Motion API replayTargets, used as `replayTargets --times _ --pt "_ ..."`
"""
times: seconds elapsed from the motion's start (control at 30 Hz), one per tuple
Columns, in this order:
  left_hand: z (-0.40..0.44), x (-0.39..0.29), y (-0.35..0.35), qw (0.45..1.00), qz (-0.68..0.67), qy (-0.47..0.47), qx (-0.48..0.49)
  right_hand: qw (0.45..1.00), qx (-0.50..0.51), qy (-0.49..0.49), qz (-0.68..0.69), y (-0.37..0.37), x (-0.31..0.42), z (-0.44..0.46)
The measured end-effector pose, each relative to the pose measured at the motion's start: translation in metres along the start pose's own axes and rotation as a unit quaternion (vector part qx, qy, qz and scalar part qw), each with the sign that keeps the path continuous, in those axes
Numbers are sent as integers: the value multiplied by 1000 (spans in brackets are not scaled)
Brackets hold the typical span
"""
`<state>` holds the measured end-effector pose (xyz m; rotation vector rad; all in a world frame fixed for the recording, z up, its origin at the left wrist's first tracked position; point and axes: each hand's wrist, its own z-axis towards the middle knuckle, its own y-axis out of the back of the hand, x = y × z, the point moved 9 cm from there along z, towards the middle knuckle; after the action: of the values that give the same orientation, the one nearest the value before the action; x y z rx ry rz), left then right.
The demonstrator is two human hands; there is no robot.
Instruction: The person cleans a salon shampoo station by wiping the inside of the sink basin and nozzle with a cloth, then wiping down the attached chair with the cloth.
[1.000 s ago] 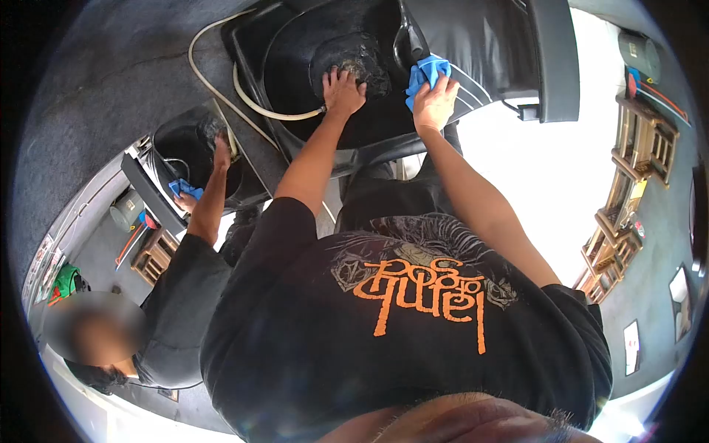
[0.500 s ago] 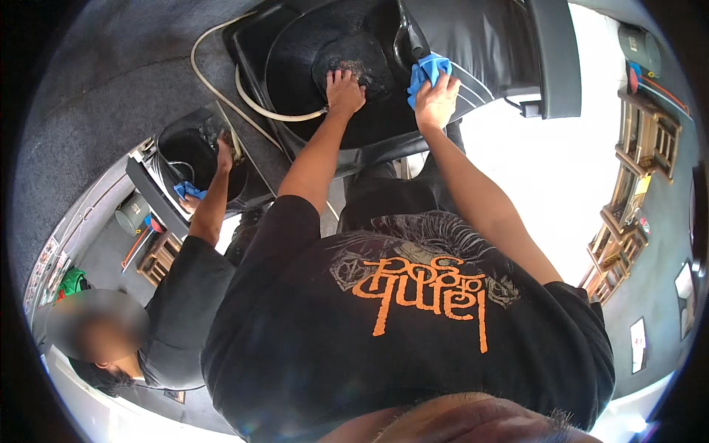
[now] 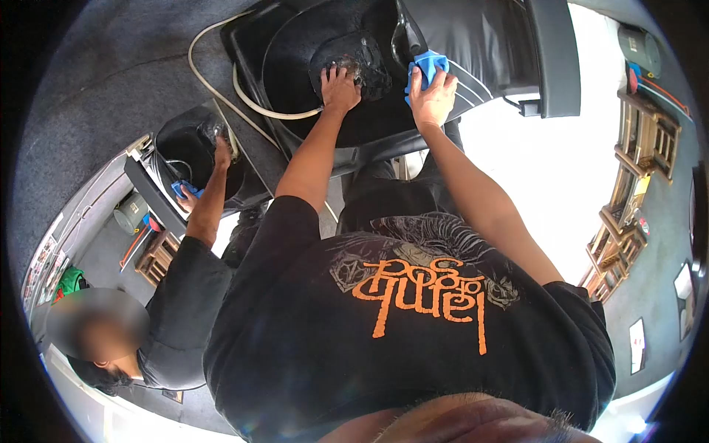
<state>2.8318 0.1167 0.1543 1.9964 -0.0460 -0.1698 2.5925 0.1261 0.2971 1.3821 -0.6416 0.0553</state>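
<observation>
In the head view, my left hand [image 3: 341, 90] reaches down into a black shampoo basin [image 3: 284, 70], palm down with its fingers apart. The fingertips touch the basin's bottom beside a patch of shiny water [image 3: 375, 74]; some pale matter there is too small to name. My right hand [image 3: 433, 102] grips a crumpled blue cloth [image 3: 431, 65] at the basin's right rim, just below the neck rest [image 3: 406, 40]. A pale hose [image 3: 284, 115] runs over the basin's left rim and ends near my left wrist.
A black padded chair [image 3: 480, 40] adjoins the basin on the right. A mirror at the left reflects the basin, my arms and my body. Wooden shelves or chairs [image 3: 650, 136] and a grey bin [image 3: 639, 50] stand at the far right.
My left hand has shifted slightly left in the basin, and the water beside it has spread. My right hand has moved a little up and left with the cloth.
</observation>
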Motion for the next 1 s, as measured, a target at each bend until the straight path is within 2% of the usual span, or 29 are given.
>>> replayTargets --times 0.13,0.23,0.33,0.43,0.57,0.6,0.7,0.73,0.83,0.87,0.97,1.0 --pt "4 -6 7 999 -20 -5 27 1000 -7 9 21 7 -1 0" --pt "-6 -5 2 998 62 0 10 999 -22 30 18 7 1 0" --pt "-4 -9 -9 998 -23 28 55 999 -22 31 23 7 -1 0" --pt "-8 6 0 1000 14 6 11 999 -13 22 30 4 -2 0" --pt "0 -6 -1 994 42 -8 101 999 -21 25 26 5 -1 1" --pt "6 -6 -3 991 1 8 133 999 -26 28 28 5 0 0" --pt "8 13 -1 995 -30 33 85 999 -20 27 23 3 1 -1" --pt "7 11 -7 997 26 5 79 999 -17 30 21 4 1 0" --pt "10 -11 -7 990 37 -20 131 999 -13 32 21 8 -1 1" --pt "12 -9 -5 987 22 0 160 999 -14 29 24 8 -1 1" --pt "7 12 -6 998 -16 10 61 999 -17 29 19 6 -1 1" --pt "2 5 3 998 36 -17 44 999 -20 30 14 7 -1 1"
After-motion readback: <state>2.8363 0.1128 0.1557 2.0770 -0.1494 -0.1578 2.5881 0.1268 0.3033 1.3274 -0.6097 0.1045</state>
